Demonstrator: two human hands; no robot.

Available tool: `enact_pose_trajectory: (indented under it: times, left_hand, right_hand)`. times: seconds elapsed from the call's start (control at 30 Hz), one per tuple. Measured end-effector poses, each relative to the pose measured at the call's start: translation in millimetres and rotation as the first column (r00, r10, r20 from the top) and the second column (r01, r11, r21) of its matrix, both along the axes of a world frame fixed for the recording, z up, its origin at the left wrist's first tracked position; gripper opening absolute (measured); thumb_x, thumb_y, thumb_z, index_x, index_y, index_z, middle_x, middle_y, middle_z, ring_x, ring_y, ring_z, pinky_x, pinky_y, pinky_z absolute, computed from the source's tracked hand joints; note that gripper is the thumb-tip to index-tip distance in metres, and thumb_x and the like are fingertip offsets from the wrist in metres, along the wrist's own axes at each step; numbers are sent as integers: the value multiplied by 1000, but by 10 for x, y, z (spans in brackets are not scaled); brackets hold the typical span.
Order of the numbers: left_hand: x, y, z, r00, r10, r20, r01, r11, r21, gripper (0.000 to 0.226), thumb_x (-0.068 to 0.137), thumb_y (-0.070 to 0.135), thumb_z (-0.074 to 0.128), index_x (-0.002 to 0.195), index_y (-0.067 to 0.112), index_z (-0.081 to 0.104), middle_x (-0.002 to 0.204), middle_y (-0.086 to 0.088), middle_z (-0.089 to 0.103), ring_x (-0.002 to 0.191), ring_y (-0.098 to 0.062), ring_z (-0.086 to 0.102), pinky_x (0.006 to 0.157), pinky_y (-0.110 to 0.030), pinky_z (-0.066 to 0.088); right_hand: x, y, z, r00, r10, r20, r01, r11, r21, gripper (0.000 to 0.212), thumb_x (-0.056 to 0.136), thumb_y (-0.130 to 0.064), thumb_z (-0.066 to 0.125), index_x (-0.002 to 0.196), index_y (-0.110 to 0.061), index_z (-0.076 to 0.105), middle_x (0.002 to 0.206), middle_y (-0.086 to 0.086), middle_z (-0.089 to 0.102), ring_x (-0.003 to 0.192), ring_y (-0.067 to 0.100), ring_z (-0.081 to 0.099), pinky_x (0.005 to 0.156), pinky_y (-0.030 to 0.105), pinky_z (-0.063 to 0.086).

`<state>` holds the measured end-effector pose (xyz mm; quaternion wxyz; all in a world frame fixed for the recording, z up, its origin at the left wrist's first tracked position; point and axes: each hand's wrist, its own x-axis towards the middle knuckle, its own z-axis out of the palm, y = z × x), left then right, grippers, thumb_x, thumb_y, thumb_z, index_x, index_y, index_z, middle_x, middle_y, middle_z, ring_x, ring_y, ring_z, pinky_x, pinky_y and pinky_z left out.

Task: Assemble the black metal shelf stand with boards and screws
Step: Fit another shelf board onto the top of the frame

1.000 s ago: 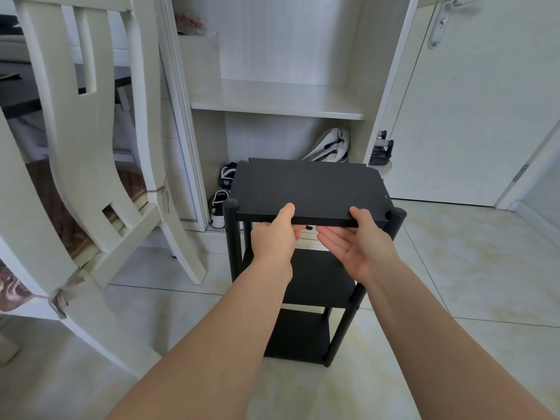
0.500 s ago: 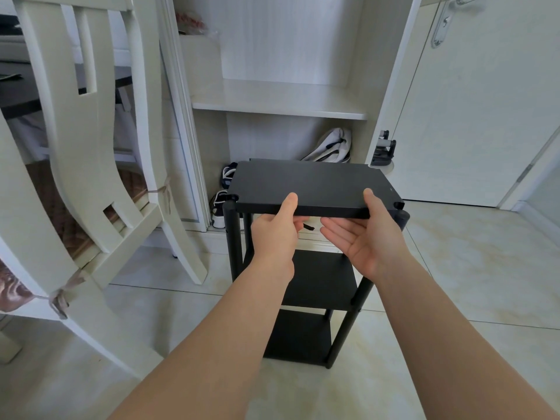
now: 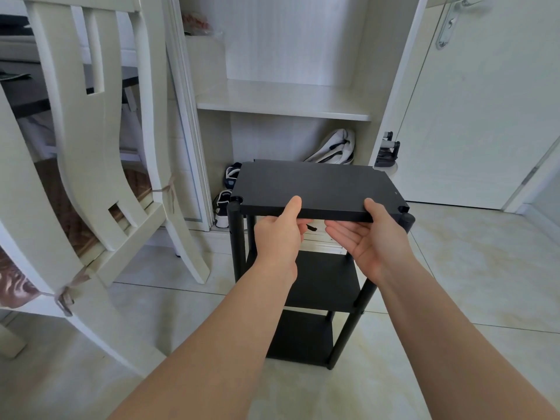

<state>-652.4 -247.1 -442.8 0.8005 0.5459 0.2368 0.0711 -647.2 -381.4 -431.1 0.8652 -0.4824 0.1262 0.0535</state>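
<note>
The top board (image 3: 318,186) lies level at the head of the black shelf stand (image 3: 362,298), straight ahead of both hands, which grip its near edge. The left hand (image 3: 278,237) pinches that edge, thumb flat on top and fingers curled underneath. The right hand (image 3: 369,241) is palm-up beneath the board with its thumb pressed on top. The board's two notched near corners sit just beside the tops of the near-left post (image 3: 235,247) and near-right post (image 3: 407,219); whether they are seated cannot be told. There are three boards in all: the top one, the middle board (image 3: 327,280) and the bottom board (image 3: 303,334). Four posts show, the back two only partly. The stand stands on the tiled floor (image 3: 454,283), near its far edge.
</note>
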Motion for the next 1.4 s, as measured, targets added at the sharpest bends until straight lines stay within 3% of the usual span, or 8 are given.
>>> enact_pose_trajectory:
  times: [0.13, 0.33, 0.5, 0.73, 0.83, 1.07, 1.3, 1.4]
  left_hand:
    - [27, 0, -52, 998, 16, -54, -16, 1000, -5, 23, 92, 38, 67, 99, 17, 61, 86, -5, 73, 80, -15, 66, 74, -29, 53]
    - [62, 24, -32, 993, -7, -119, 0, 999, -52, 23, 91, 41, 66, 98, 20, 59, 78, 0, 76, 75, -11, 67, 64, -25, 52]
    - [60, 50, -3, 991, -1, -132, -5, 999, -42, 32, 88, 54, 67, 97, 24, 58, 81, 0, 77, 79, -14, 69, 60, -25, 49]
    - [85, 27, -12, 987, 72, -145, -75, 997, -13, 49, 89, 49, 66, 123, 16, 55, 92, -3, 75, 75, -12, 64, 65, -26, 48]
    - [99, 2, -29, 981, 94, -167, -98, 995, -11, 54, 88, 47, 66, 129, 15, 52, 106, -4, 71, 86, -15, 66, 61, -25, 44]
    - [109, -35, -91, 966, 116, -231, -118, 993, 5, 54, 87, 47, 65, 130, 15, 53, 121, -5, 66, 100, -20, 65, 56, -23, 41]
    - [124, -43, -170, 966, 118, -228, -113, 993, 35, 64, 87, 49, 67, 138, 16, 47, 131, -6, 63, 119, -27, 61, 82, -30, 52]
    - [110, -52, -198, 967, 114, -230, -109, 994, 31, 61, 87, 50, 67, 135, 16, 50, 125, -6, 65, 115, -25, 63, 71, -26, 49]
  right_hand:
    - [5, 36, -42, 999, -26, -44, 25, 999, -26, 34, 104, -29, 55, 123, -1, 56, 90, 24, 75, 84, 36, 76, 62, 39, 63]
    - [11, 68, -57, 997, -43, -66, 40, 998, -42, 31, 103, -32, 55, 118, -6, 57, 86, 19, 76, 81, 33, 77, 60, 37, 63]
    - [20, 15, -16, 995, 9, -100, -10, 1000, -9, 49, 98, -49, 59, 122, -6, 55, 91, 22, 76, 84, 34, 76, 62, 41, 63]
    - [76, 6, -51, 982, -129, -141, 125, 991, -40, 43, 102, -42, 55, 123, -4, 55, 79, 20, 75, 73, 32, 76, 52, 35, 60]
    - [89, 3, -85, 979, -136, -151, 129, 990, -55, 42, 101, -41, 55, 121, -4, 55, 76, 20, 74, 71, 32, 76, 50, 35, 59]
    - [113, -14, -170, 977, -134, -167, 121, 989, -85, 39, 101, -40, 55, 120, -6, 55, 76, 19, 75, 71, 33, 76, 51, 37, 60]
    - [66, -59, -244, 989, -70, -132, 67, 997, -30, 36, 102, -38, 55, 121, -7, 55, 83, 22, 75, 78, 35, 76, 59, 40, 63]
    - [54, -87, -266, 990, -56, -126, 54, 998, -12, 39, 102, -39, 56, 124, -6, 55, 87, 22, 75, 80, 36, 76, 61, 40, 63]
